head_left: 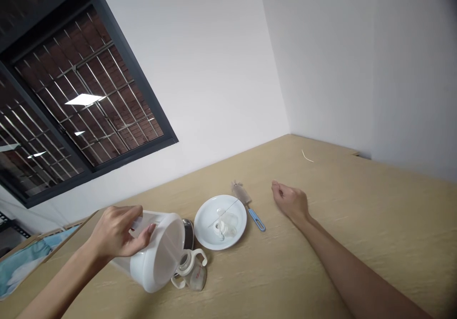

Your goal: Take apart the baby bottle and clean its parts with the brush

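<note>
My left hand (119, 233) is closed round the handle of a translucent plastic pitcher (160, 252) with a white band. The pitcher is tipped to the right, its lip close by the mouth of a baby bottle (196, 276) with two cream handles. That bottle stands on the table without a cap; whether liquid is flowing I cannot tell. Over the table at the right, my right hand (291, 200) is curled into a loose fist, and nothing shows in it. A bottle brush (255, 218) with a blue handle is the nearest thing to it.
A white plate (203, 233) holds small white and clear bottle parts. Behind the pitcher is part of a dark, shiny round thing (188, 233). A thin pale strip (307, 156) lies far back on the wooden table (271, 276). Cloths (28, 259) are at the left edge.
</note>
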`<state>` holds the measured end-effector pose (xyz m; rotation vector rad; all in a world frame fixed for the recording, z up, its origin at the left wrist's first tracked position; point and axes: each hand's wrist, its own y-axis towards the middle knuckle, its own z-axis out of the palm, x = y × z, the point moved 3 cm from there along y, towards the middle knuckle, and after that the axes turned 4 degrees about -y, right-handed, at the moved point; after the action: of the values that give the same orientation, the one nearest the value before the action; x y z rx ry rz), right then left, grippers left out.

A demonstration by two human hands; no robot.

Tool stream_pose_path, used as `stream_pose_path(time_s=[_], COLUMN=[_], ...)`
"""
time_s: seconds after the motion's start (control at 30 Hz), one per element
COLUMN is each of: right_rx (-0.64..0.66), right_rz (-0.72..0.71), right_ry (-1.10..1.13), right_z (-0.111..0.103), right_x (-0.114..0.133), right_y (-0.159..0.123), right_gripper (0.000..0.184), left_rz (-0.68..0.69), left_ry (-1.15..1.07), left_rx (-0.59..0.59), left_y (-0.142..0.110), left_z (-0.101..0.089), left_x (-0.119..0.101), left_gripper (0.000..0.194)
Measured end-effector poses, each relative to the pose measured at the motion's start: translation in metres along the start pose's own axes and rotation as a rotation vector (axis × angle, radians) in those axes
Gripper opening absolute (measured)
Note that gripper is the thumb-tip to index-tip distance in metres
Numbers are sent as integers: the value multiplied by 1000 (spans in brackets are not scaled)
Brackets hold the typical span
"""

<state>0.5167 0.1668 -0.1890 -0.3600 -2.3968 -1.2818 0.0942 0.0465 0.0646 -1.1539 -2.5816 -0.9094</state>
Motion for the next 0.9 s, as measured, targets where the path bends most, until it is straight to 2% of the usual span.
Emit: stream_pose_path(time_s=[0.2,0.47,0.9], right_rx=[3,0,-18], right_rz=[-3,-9,-15], right_ry=[7,5,2], right_z=[-1,-1,4], right_x=[1,-1,-2], right_y=[1,0,-1], right_gripper=[57,56,57], left_rz=[-31,162,182], left_ry=[9,25,16], left_rx=[13,-120,-131], left_y=[-3,0,2], left_z=[-2,-10,-8], left_x=[2,-9,-11], left_gripper=[39,30,28])
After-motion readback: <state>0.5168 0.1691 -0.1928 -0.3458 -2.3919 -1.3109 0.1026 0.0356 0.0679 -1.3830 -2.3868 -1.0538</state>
